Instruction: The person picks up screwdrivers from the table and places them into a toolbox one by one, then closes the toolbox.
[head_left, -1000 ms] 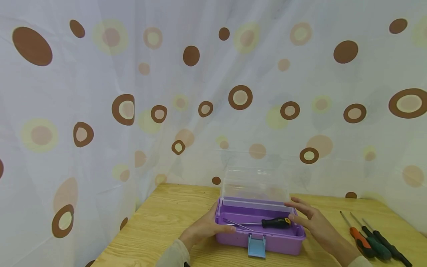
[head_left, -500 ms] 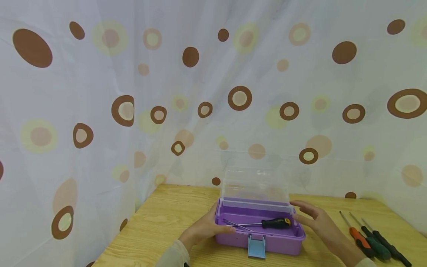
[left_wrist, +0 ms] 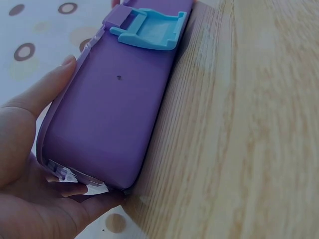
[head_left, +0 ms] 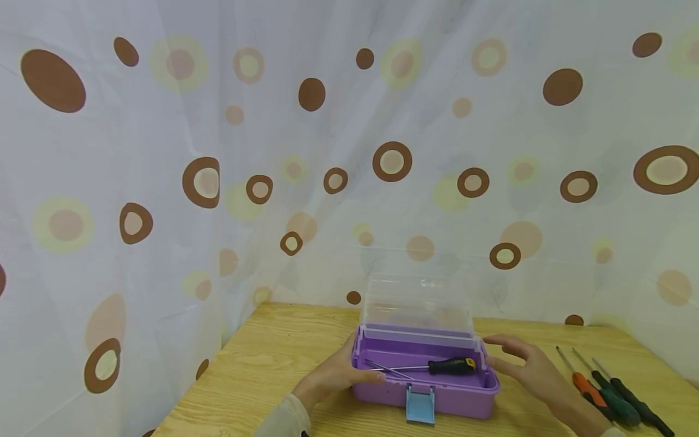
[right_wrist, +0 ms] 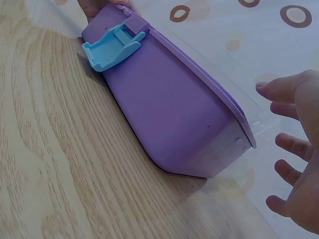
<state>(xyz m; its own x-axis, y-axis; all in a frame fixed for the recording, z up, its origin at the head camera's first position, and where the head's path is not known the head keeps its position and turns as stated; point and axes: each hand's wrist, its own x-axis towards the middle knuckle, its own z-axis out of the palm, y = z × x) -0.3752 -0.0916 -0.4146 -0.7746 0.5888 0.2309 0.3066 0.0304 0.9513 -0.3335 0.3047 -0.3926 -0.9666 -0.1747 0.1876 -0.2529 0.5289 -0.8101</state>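
A purple toolbox (head_left: 459, 402) stands on the wooden table, its clear lid (head_left: 417, 297) tipped back and its light blue latch (head_left: 420, 405) hanging down in front. Inside lies a screwdriver (head_left: 452, 365) with a black handle and yellow end; a second thin metal shaft (head_left: 397, 371) crosses it, its full shape unclear. My left hand (head_left: 332, 373) grips the box's left end, thumb over the front rim and fingers (left_wrist: 97, 205) around the end wall. Beside the right end, my right hand (head_left: 535, 371) holds nothing, its spread fingers (right_wrist: 294, 147) apart from the box in the right wrist view.
Several screwdrivers lie side by side on the table to the right, including an orange-and-black one (head_left: 588, 391), a green-handled one (head_left: 619, 405) and a black-handled one (head_left: 636, 400). A white curtain (head_left: 327, 121) with brown circles hangs behind the table and along its left side.
My right hand has moved a little to the right, away from the box's right rim. The left hand keeps its grip, and the toolbox and its contents stay in place.
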